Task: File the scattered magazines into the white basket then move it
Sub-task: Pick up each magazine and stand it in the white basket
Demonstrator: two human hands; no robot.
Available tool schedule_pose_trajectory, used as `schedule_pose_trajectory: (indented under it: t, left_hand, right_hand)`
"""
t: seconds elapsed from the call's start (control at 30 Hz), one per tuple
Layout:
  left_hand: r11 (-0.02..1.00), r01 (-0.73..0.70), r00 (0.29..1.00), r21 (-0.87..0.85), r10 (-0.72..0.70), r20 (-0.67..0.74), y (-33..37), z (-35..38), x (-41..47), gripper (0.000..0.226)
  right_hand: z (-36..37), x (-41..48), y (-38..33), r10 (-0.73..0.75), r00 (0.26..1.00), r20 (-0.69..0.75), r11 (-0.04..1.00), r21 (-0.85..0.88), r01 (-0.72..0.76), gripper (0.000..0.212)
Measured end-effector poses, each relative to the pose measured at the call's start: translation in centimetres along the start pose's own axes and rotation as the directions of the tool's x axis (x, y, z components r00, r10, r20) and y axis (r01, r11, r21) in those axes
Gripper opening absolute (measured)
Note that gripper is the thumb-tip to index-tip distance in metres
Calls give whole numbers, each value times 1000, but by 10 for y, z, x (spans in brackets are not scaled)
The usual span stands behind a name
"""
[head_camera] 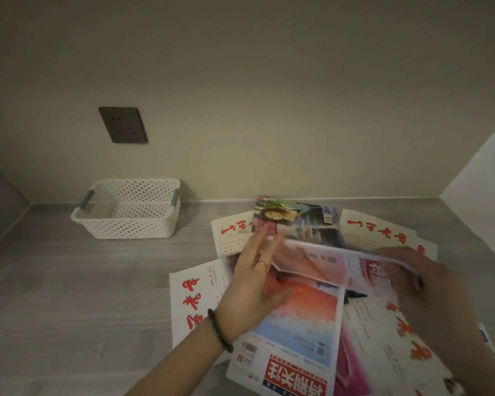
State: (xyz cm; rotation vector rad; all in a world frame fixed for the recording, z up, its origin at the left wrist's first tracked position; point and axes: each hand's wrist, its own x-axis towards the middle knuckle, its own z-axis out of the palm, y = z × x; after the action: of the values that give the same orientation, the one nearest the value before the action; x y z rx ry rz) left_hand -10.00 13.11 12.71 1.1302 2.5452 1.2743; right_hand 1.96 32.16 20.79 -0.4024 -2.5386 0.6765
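Pickup stage, I'd say: right hand (432, 284) gripped the pink magazine (326, 261), raised off the pile (297, 324), with the left hand (252, 284) flat-fingered against its left edge. The white basket (132, 227) sat empty at 10 o'clock, well apart. Next up, probably: carry it over and slot it in.

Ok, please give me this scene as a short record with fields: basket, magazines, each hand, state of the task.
basket: white basket, left rear of the grey counter, nothing visible inside
pile: scattered magazines, overlapping on the right, apart from the basket
lifted: pink magazine, raised above the pile, blurred
left: left hand, fingers straight against the pink magazine's left edge
right: right hand, blurred, seems to hold its right end
task: no magazine in the basket yet
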Motion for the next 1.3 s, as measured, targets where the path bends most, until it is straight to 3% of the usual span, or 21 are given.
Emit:
schedule_pose_trajectory:
  t: [0.07, 0.13, 0.23, 0.27, 0.33, 0.43, 0.53, 0.63, 0.7, 0.77, 0.93, 1.1, 1.3]
  left_hand:
    - [987, -96, 993, 126, 105, -59, 4, -22, 12, 86]
    - [977, -116, 990, 180, 130, -63, 0, -43, 18, 60]
    - [997, 11, 997, -72, -16, -79, -13, -71, 11, 15]
    - [988, 48, 991, -149, -66, -118, -20, -79, 6, 17]
    - [952, 111, 968, -285, -168, -185, -34, -98, -6, 19]
    - [883, 169, 922, -437, -298, -246, -61, -133, -19, 9]
    - [832, 205, 860, -515, -405, -311, -92, -172, -26, 9]
    - [785, 240, 808, -571, -487, -331, -120, -211, -22, 10]
    - [799, 234, 822, -553, -467, -327, -136, -237, -13, 14]
    - [834, 215, 832, -509, -429, -352, -153, -261, 0, 11]
    - [863, 251, 833, -438, -423, -357, -197, -314, 45, 11]
    - [902, 335, 840, -272, -417, -348, -255, -344, 89, 16]
    - [826, 509, 736, -243, -564, -374, -326, -342, 115, 30]
  right_hand:
    - [-5, 24, -31, -194, 974, 115, 980, -30, 198, 19]
    - [2, 46, -58, -320, 927, 196, 946, 10, 324, 16]
    - [25, 71, -95, -447, 886, 121, 891, 153, 428, 5]
    - [34, 78, -104, -429, 899, 84, 889, 214, 404, 9]
    - [55, 90, -115, -344, 938, 46, 910, 263, 321, 38]
    - [91, 97, -121, -86, 993, 84, 983, 167, 72, 86]
    - [129, 94, -130, 114, 971, 211, 940, 293, -174, 99]
    - [169, 95, -155, 114, 854, 508, 746, 524, -412, 81]
    - [198, 108, -177, -17, 813, 582, 744, 551, -378, 50]
    - [222, 130, -202, -89, 844, 530, 793, 551, -262, 32]
    - [267, 194, -249, -73, 951, 299, 859, 504, -92, 24]
    - [323, 241, -262, 13, 955, 296, 905, 402, -137, 21]
    - [386, 260, -255, 64, 927, 368, 902, 377, -212, 22]
